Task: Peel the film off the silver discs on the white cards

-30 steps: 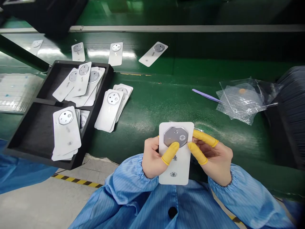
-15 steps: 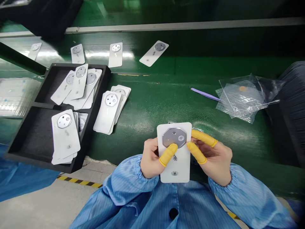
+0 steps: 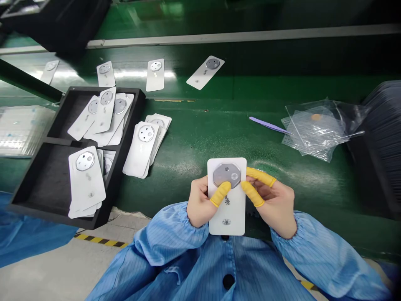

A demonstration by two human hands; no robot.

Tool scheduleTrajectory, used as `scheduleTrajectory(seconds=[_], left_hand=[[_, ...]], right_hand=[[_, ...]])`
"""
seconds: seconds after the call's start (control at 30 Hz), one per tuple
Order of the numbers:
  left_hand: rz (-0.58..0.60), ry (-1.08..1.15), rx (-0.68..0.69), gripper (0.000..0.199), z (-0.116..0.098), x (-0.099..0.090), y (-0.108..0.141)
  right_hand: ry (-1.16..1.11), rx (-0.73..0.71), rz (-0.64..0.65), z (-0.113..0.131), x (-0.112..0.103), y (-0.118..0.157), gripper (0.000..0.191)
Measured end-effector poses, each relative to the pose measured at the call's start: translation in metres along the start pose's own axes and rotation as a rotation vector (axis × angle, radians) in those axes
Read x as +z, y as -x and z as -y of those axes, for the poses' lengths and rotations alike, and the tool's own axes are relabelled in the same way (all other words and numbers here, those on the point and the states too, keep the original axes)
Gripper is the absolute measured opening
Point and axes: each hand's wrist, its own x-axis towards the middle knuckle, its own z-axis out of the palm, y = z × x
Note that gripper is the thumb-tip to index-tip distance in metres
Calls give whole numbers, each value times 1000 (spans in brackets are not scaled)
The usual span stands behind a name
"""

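A white rounded panel (image 3: 227, 213) with a grey octagonal plate near its top is held upright in front of the blue smock. My left hand (image 3: 205, 202) grips its left side, the yellow-capped thumb lying on the lower edge of the octagon and the other fingers hidden behind. My right hand (image 3: 272, 202) pinches the right edge, with yellow covers on thumb and forefinger. Left of the hands, a small stack of similar panels (image 3: 139, 152) lies on the green table (image 3: 188, 138). More panels (image 3: 87, 179) are piled in a black two-compartment tray (image 3: 37, 171).
Single panels (image 3: 155, 75) lie in a row on the far green strip. Purple tweezers (image 3: 269, 125) touch clear plastic bags (image 3: 313, 129) at right, beside a dark stack (image 3: 382, 146). Clear trays (image 3: 25, 129) stand far left, above a blue sleeve (image 3: 34, 234).
Both hands and the held panel have moved slightly up, my right hand also a little to the left. The far panels appear shifted slightly right and down.
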Motion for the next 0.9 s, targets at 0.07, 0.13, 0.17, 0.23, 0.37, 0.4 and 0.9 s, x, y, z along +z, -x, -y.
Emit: scheduleTrajectory(seconds=[0.07, 0.13, 0.17, 0.23, 0.37, 0.4, 0.9], left_hand=[[26, 8, -57, 23, -1, -2, -2], [-12, -37, -34, 24, -2, -7, -3], [-62, -74, 4, 24, -3, -12, -3], [-212, -153, 116, 24, -5, -27, -3], [-477, -266, 307, 24, -8, -70, -6], [-483, -281, 280, 23, -8, -79, -6], [-2, 48, -155, 27, -10, -20, 13]], right_hand=[[-5, -12, 42, 1, 0, -3, 27], [54, -64, 95, 1, -5, -8, 30], [136, -107, 121, 0, -9, -11, 33], [406, -220, 144, -5, -22, -17, 39], [986, -338, 127, -24, -49, -22, 46], [1049, -329, 139, -30, -52, -22, 43], [81, 138, 309, 19, 4, -15, 12]])
